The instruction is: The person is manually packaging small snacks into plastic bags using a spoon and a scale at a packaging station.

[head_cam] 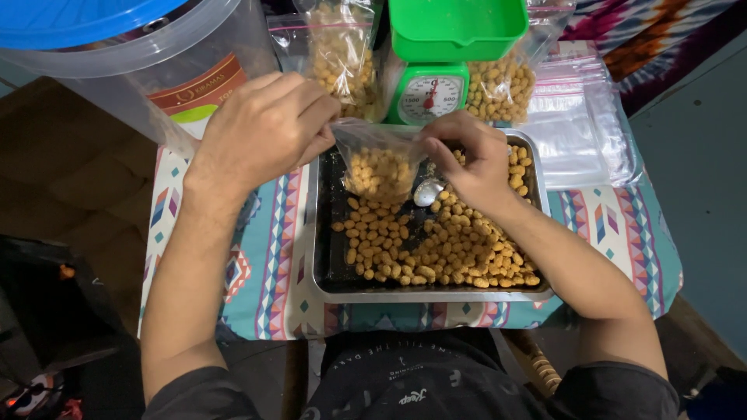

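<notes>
- At the bottom of the frame: person's dark shirt (412,381), both bare forearms running up toward mid-frame.
- Just above, ctr: metal tray (323,264) on a patterned cloth (264,264) w/ teal, pink, white shapes. Tray's right and lower parts covered in small golden-brown snack pieces (451,249); left part mostly bare, dark.
- Right hand (476,159), right of ctr: fingers curled tight around a metal spoon (427,191); spoon bowl sits low over the tray, just beside the bag. Thumb and forefinger also seem to pinch the bag's right lip, can't tell for sure.
- Small clear plastic bag (379,165), ctr, over the tray's upper edge: partly filled w/ the same snack pieces, mouth held open between the two hands.
- Left hand (264,128), upper left of ctr: fingers closed, pinching the bag's left lip.
- Behind, top ctr: green kitchen scale (428,93) w/ dial, green pan on top.
- Either side of the scale: filled snack bags (342,54).
- Upper right: stack of empty clear bags (576,132), flat.
- Upper left: big clear tub (156,70) w/ blue lid.
</notes>
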